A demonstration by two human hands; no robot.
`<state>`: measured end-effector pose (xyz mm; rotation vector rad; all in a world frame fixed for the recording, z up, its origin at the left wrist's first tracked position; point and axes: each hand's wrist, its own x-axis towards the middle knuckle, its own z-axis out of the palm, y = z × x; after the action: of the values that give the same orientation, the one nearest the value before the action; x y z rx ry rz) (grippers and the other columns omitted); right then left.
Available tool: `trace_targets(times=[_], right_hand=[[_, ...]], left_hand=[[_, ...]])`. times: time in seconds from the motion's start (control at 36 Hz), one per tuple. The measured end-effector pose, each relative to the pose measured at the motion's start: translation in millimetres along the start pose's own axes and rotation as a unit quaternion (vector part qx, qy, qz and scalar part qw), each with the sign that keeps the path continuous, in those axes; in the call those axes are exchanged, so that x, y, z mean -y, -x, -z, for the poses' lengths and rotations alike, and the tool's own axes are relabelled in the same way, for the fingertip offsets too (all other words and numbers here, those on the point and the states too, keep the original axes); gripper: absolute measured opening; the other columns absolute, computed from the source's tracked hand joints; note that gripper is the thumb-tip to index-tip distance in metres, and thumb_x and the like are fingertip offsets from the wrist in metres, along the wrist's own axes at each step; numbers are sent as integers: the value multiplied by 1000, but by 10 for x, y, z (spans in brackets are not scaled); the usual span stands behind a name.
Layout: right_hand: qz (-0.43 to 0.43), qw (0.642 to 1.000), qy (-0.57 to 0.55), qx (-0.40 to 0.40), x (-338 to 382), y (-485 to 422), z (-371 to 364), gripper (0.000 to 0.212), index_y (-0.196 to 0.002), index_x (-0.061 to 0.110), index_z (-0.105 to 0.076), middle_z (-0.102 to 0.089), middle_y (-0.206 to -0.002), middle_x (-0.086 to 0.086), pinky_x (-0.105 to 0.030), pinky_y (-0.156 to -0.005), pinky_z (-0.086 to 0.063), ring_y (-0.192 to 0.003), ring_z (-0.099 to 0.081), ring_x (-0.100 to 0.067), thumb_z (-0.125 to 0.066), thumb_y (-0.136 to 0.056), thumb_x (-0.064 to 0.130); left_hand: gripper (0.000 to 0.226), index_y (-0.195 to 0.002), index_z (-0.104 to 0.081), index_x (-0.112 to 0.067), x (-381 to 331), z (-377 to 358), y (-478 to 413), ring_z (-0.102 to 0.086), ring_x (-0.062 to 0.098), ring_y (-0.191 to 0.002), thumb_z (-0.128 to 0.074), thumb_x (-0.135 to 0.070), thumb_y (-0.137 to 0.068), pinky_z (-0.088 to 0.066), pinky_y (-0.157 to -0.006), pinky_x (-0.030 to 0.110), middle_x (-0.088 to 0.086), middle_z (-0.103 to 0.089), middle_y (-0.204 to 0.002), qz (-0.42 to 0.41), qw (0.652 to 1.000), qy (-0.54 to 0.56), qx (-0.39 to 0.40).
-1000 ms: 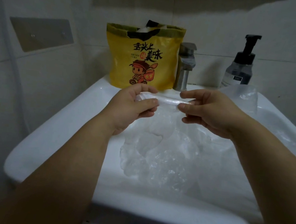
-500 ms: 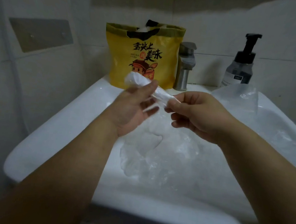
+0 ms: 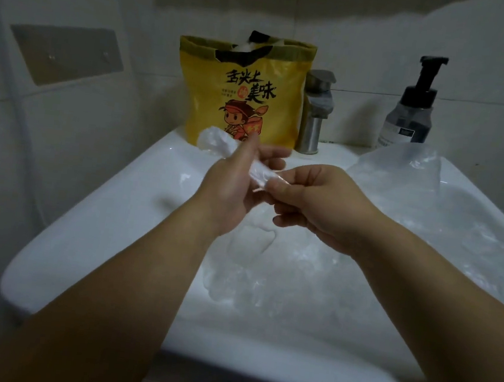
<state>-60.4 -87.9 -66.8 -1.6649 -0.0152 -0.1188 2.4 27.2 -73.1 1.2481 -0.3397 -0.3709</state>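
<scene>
A clear plastic bag (image 3: pixel 267 270) hangs into the white sink (image 3: pixel 84 235), with its top gathered into a twisted neck between my hands. My left hand (image 3: pixel 232 188) has the neck running between its thumb and fingers, and the bunched end of the plastic sticks out past the thumb at the upper left. My right hand (image 3: pixel 314 203) pinches the twisted neck just to the right of the left hand. The fingers of the left hand are blurred.
A yellow printed snack bag (image 3: pixel 242 96) stands on the sink's back ledge beside a metal faucet (image 3: pixel 315 113). A pump bottle (image 3: pixel 408 114) stands at the back right, with more crumpled clear plastic (image 3: pixel 402 166) in front of it. Tiled walls close in left and behind.
The bag's top was stretched flat between both hands; now it is gathered and twisted into a neck. My hands have come together, and the bunched end sticks out past the left thumb.
</scene>
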Motion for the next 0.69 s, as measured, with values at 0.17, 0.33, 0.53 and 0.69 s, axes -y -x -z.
trace_targets(times=[0.17,0.33,0.53,0.69], right_hand=[[-12,1000,5,3,29,20,63,10,-91,0,-68,-65,-75,-10,-22,-56,-54,-59,-58,-12,-61,-90,7],[0,999,32,-1,34,25,109,10,-83,5,-68,-66,-73,-7,-23,-58,-54,-59,-60,-11,-62,-90,9],[-10,999,43,-14,159,3,253,11,-82,4,-67,-66,-75,-9,-21,-57,-54,-61,-61,-12,-62,-90,10],[-10,997,71,15,380,-73,290,10,-86,2,-66,-66,-72,-7,-22,-57,-54,-64,-62,-14,-61,-89,10]], left_hand=[[42,-71,-72,-19,-46,48,26,-56,1,-58,-50,-41,-98,-43,-57,16,-11,-63,-59,-28,995,-27,-91],[39,-101,-67,-11,-73,152,44,-44,4,-59,-74,-42,-78,-40,-45,12,-3,-51,-73,-48,985,-30,-160],[21,-76,-61,-14,-188,195,37,-50,3,-48,-73,-30,-81,-46,-49,13,-8,-55,-47,-85,983,-64,-147],[30,-72,-59,-11,-323,222,-25,-52,3,-47,-69,-36,-84,-46,-48,15,-9,-51,-39,-142,964,-155,-166]])
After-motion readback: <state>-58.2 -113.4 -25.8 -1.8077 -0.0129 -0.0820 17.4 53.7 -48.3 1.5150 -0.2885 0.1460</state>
